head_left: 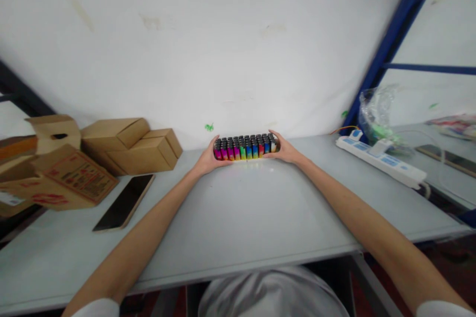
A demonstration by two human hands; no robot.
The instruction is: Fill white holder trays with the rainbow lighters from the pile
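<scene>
Upright in close rows, a block of lighters [246,148] with black tops and coloured bodies stands at the back of the grey table, near the wall. Purple, green, blue, red and white ones show along the front row. My left hand [208,158] grips the left end of the block, thumb at the front and fingers round the back corner. On the right end, my right hand [285,148] holds it the same way. A thin pale edge shows beneath the front row; whether it is a tray, I cannot tell.
Brown cardboard boxes [130,143] are stacked at the left, beside an open printed carton [70,173]. A phone [124,203] lies near them. On the right are a white power strip [383,161], a clear plastic bag [377,109] and a blue metal frame [383,49].
</scene>
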